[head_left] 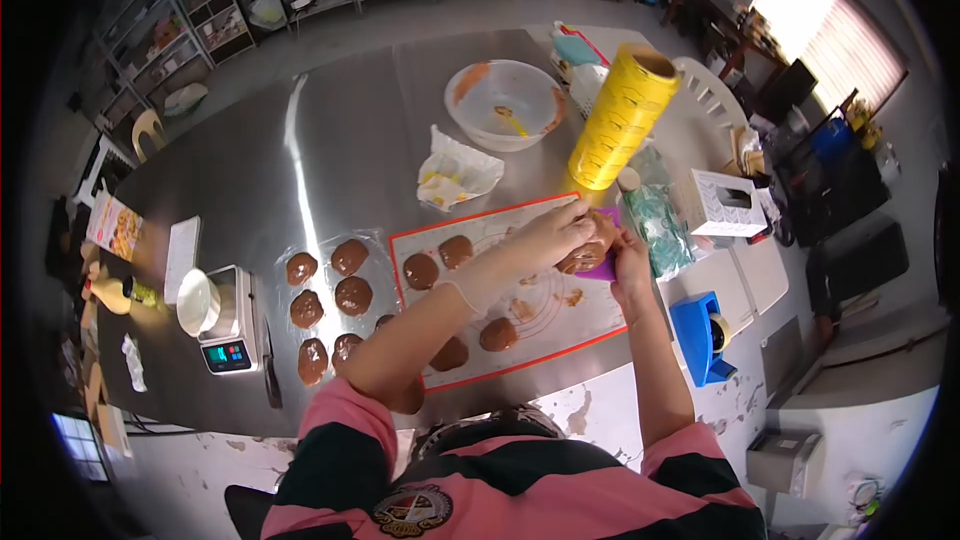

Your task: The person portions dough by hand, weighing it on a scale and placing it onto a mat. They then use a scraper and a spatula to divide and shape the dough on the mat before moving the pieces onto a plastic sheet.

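Observation:
My left hand point(562, 232), in what looks like a clear glove, reaches across the baking mat point(540, 340) and closes on a lump of brown dough point(583, 258). Behind the dough, my right hand point(630, 262) grips a flat purple dough scraper point(603, 272). The lump sits against the scraper, with part of both hidden by my fingers. On the red-edged mat lie round brown dough pieces, among them one dough piece point(498, 334) near the front and another dough piece point(421, 271) at the left. Brown smears mark the mat below my hands.
Several more dough pieces rest on plastic film point(330, 270) to the left. Beyond them stand a scale point(230, 330) with a white bowl point(198, 302) and a knife point(272, 370). A large bowl point(505, 105), crumpled paper point(457, 170) and a tall yellow film roll point(622, 120) stand behind the mat.

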Demonstrator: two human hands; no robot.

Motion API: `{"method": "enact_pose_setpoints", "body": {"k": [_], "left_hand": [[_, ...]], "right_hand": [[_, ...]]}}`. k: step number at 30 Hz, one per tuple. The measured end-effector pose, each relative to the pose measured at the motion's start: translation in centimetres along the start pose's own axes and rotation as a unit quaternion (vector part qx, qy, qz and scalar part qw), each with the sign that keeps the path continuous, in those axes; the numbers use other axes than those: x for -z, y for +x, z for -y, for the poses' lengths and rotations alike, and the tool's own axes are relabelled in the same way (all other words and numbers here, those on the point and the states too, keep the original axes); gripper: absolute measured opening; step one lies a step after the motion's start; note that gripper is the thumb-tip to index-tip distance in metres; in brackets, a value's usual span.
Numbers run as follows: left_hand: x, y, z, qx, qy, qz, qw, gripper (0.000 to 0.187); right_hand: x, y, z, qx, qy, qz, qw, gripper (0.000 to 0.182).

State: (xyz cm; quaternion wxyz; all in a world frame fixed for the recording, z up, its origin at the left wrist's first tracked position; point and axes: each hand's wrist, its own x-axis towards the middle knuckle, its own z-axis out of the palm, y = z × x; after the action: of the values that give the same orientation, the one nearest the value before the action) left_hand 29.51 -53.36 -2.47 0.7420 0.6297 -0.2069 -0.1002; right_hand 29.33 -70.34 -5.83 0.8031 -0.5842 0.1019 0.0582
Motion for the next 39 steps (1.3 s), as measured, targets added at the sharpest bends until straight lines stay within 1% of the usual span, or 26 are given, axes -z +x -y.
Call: {"method": "enact_pose_setpoints", "body": {"k": [2, 4, 5, 6, 7, 8, 9, 10, 11, 13, 15, 17, 18, 19, 20, 21, 23, 25, 26, 27, 29, 32, 34, 36, 38, 39], "left_hand": [[-0.7, 0.8, 2.2, 0.035, 0.039, 0.029, 0.998, 0.033], [-1.9, -0.2, 5.1, 0.144, 0.003, -0.044, 0.989, 0.048], [-2.5, -1.0, 7.6, 0.148, 0.009, -0.059, 0.987, 0.048], [-3.2, -1.7, 10.9, 0.134, 0.067, -0.108, 0.983, 0.048], [-3.6, -1.9, 10.6, 0.122, 0.124, -0.154, 0.973, 0.048], [-3.9, -2.1, 10.4, 0.128, 0.127, -0.163, 0.97, 0.048], [-4.6, -2.5, 10.2, 0.172, -0.067, -0.203, 0.962, 0.045], [-5.2, -2.7, 9.3, 0.205, -0.258, -0.234, 0.915, 0.042], [-5.1, -2.5, 9.4, 0.207, -0.259, -0.236, 0.913, 0.042], [-4.1, -1.6, 8.9, 0.141, -0.012, -0.216, 0.966, 0.042], [-3.3, -0.3, 3.8, 0.083, 0.062, -0.221, 0.97, 0.041], [-1.7, 1.7, -1.9, 0.12, -0.065, -0.163, 0.977, 0.049], [-0.9, 2.1, -5.2, 0.068, -0.052, -0.127, 0.988, 0.055], [-0.3, 2.2, -8.4, 0.015, -0.038, -0.091, 0.995, 0.061], [0.2, 2.0, -10.8, -0.011, 0.012, -0.131, 0.991, 0.059], [0.7, 1.6, -13.1, -0.037, 0.061, -0.171, 0.983, 0.057], [1.9, 0.1, -18.4, -0.061, 0.123, -0.2, 0.97, 0.067], [3.4, -2.1, -22.8, -0.105, 0.164, -0.218, 0.956, 0.064], [3.5, -3.8, -24.7, -0.135, 0.163, -0.245, 0.946, 0.057], [4.8, -5.3, -26.2, -0.131, 0.178, -0.262, 0.94, 0.053], [8.1, -9.2, -28.4, -0.129, 0.194, -0.282, 0.931, 0.049], [12.7, -16.0, -30.7, -0.107, 0.246, -0.3, 0.915, 0.045], [16.3, -21.7, -31.6, -0.077, 0.211, -0.331, 0.916, 0.047], [20.6, -27.3, -31.6, -0.054, 0.22, -0.379, 0.897, 0.05], [24.5, -32.7, -31.2, -0.025, 0.183, -0.393, 0.901, 0.054], [26.0, -35.0, -30.9, -0.018, 0.167, -0.403, 0.9, 0.056]], "right_hand": [[3.6, 2.0, -3.8, 0.003, -0.015, -0.013, 1.0, 0.02], [4.8, 2.9, -6.5, 0.01, -0.08, -0.051, 0.995, 0.017], [5.5, 3.3, -7.9, 0.004, -0.077, -0.037, 0.996, 0.017], [6.3, 3.5, -9.3, 0.03, -0.173, -0.055, 0.983, 0.018], [6.4, 3.7, -9.8, 0.058, -0.268, -0.074, 0.959, 0.019], [6.4, 4.0, -10.3, 0.052, -0.266, -0.065, 0.96, 0.019], [6.8, 3.9, -10.7, 0.044, -0.284, -0.065, 0.956, 0.019], [7.0, 3.7, -10.5, 0.038, -0.302, -0.068, 0.95, 0.019], [7.0, 3.9, -10.2, 0.035, -0.303, -0.066, 0.95, 0.019], [6.3, 5.0, -8.8, 0.068, -0.294, -0.023, 0.953, 0.02], [3.2, 4.4, -3.7, 0.058, -0.182, -0.013, 0.981, 0.025], [0.3, 5.0, 1.6, 0.071, -0.14, 0.032, 0.987, 0.026], [-1.4, 5.7, 3.4, 0.106, -0.072, 0.051, 0.99, 0.026], [-3.4, 5.8, 6.1, 0.124, -0.087, 0.054, 0.987, 0.026], [-5.5, 5.4, 8.7, 0.115, -0.053, 0.073, 0.989, 0.026], [-7.4, 5.0, 11.1, 0.118, -0.065, 0.116, 0.984, 0.028], [-11.7, 4.6, 14.1, 0.168, -0.033, 0.164, 0.971, 0.026], [-16.4, 2.1, 16.8, 0.181, -0.042, 0.204, 0.961, 0.026], [-18.9, 0.9, 17.4, 0.184, -0.041, 0.211, 0.959, 0.026], [-21.4, -0.3, 17.8, 0.18, -0.014, 0.23, 0.956, 0.023], [-26.1, -2.5, 16.9, 0.177, 0.013, 0.254, 0.951, 0.021], [-33.0, -6.2, 14.2, 0.183, 0.014, 0.328, 0.927, 0.021], [-38.5, -9.4, 10.8, 0.146, 0.01, 0.328, 0.933, 0.022], [-44.1, -12.3, 6.8, 0.126, -0.007, 0.358, 0.925, 0.023], [-48.8, -14.6, 2.5, 0.087, -0.019, 0.328, 0.94, 0.025], [-51.0, -15.2, 0.1, 0.085, -0.02, 0.339, 0.937, 0.025]]}}
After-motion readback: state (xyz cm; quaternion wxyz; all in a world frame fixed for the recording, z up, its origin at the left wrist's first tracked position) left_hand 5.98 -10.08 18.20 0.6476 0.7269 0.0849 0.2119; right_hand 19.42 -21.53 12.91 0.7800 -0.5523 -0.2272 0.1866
